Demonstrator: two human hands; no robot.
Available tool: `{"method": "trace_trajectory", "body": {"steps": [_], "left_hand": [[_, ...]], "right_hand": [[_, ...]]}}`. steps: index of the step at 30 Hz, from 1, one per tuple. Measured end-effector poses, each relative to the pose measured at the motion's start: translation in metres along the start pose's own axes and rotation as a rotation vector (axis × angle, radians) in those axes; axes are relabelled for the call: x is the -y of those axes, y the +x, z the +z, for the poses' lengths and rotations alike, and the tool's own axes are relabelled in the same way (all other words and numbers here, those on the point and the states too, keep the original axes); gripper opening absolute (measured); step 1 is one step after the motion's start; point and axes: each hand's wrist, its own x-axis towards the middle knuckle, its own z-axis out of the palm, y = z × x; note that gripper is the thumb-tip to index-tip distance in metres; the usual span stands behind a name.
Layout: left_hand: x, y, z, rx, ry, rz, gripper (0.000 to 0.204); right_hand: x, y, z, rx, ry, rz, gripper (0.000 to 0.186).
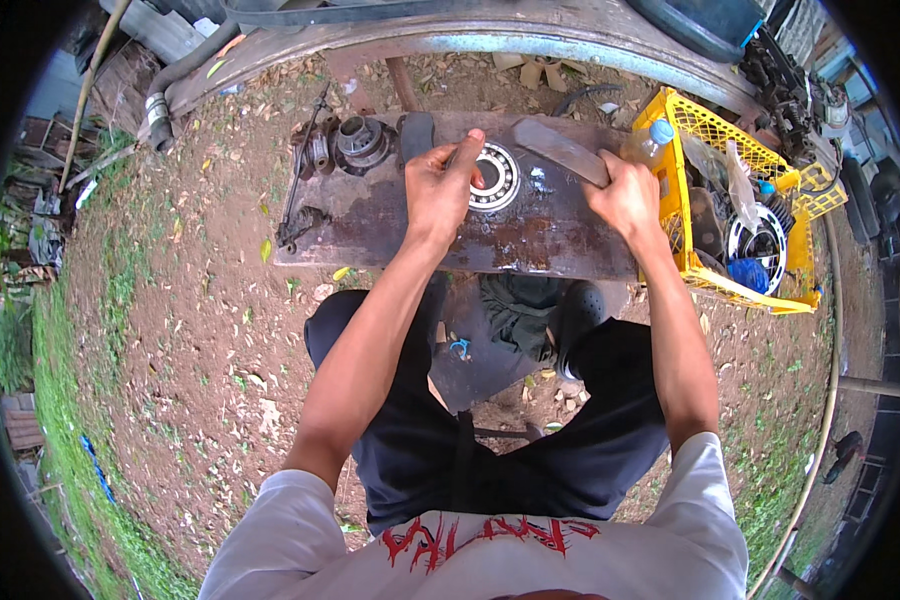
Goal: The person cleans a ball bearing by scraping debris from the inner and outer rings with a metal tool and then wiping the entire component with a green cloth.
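A ball bearing (507, 181) lies on a stained board (570, 240) in front of me. My left hand (440, 185) is closed at the bearing’s left side around a short dark piece, mostly hidden by my fingers, with my thumb pointing up. My right hand (623, 195) grips a flat grey metal bar (555, 145), angled toward the upper left beside the bearing. Behind my left hand is a dark block (417, 128). Metal hub parts (360, 140) and a long thin rod (300, 170) sit at the board’s left end.
A yellow crate (808, 298) at the right holds a bottle (656, 140), bags and metal parts. A metal ledge (650, 68) runs behind the board, with a black tub (695, 25) on it. A hose (158, 118) hangs at upper left. My knees are below the board, over leaf-strewn dirt (190, 350).
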Motion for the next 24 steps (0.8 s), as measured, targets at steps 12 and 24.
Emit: {"method": "trace_trajectory", "body": {"steps": [12,24], "left_hand": [[-0.014,0.003,-0.006,-0.036,-0.007,0.039,0.039],[-0.009,0.02,-0.018,-0.078,0.008,-0.002,0.034]], "right_hand": [[0.026,-0.019,-0.014,0.146,0.017,-0.1,0.016],[0.018,-0.002,-0.001,0.051,0.053,0.133,0.019]]}}
